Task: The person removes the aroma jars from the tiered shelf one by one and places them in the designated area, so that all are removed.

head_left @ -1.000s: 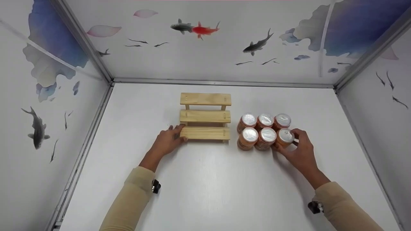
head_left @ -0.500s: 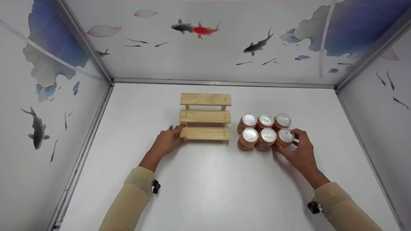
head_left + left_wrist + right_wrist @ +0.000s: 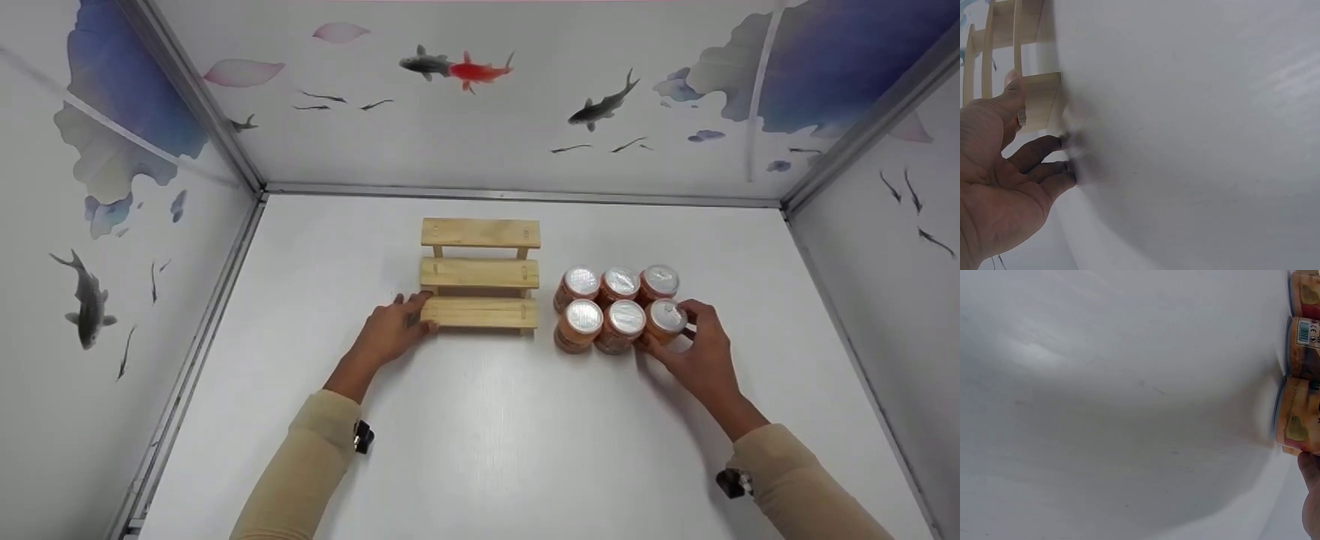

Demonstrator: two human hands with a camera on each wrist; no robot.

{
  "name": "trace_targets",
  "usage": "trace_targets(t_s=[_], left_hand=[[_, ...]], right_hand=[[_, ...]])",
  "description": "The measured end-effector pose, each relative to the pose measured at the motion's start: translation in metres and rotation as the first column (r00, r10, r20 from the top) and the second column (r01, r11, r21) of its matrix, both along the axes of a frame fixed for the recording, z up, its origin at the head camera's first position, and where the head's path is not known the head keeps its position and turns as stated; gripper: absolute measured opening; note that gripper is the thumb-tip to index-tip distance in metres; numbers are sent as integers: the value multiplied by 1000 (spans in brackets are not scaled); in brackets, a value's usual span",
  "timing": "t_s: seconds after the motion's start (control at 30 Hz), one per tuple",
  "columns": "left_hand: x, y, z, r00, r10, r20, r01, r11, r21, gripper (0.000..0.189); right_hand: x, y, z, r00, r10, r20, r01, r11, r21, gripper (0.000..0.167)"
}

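A three-step wooden rack (image 3: pixel 480 271) stands on the white table in the head view. At the left end of its lowest step, my left hand (image 3: pixel 394 328) pinches the board between thumb and forefinger. The left wrist view shows the thumb of that hand (image 3: pixel 1002 174) on the step's edge, with the other fingertips down at the table. To the right of the rack, several short orange cans with silver lids stand upright in two rows. My right hand (image 3: pixel 697 354) grips the front-right can (image 3: pixel 666 321), fingers round its right side and thumb in front. That can (image 3: pixel 1299 413) touches its neighbour.
The front-left can (image 3: pixel 578 328) stands a short gap from the rack's right side. White panels with painted fish enclose the table at the back and both sides. A metal rail (image 3: pixel 510 194) runs along the table's back edge.
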State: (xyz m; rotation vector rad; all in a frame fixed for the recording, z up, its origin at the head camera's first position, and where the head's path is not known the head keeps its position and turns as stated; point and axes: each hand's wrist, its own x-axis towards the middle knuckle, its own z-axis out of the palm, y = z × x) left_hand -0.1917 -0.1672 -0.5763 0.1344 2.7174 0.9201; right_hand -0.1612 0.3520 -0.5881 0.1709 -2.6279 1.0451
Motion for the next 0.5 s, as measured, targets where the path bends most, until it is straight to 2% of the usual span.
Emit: trace_targets(t_s=[0.3,0.5], left_hand=[[0,-1,1,1000,16,-1,-16,1000,0,69],[0,-5,-1,1000,24,7,-24,999,-32,86]], right_hand=[[-3,-1,2,1000,19,-13,-19,1000,-5,79],[-4,-1,1,999,23,-36,-22,999,26,76]])
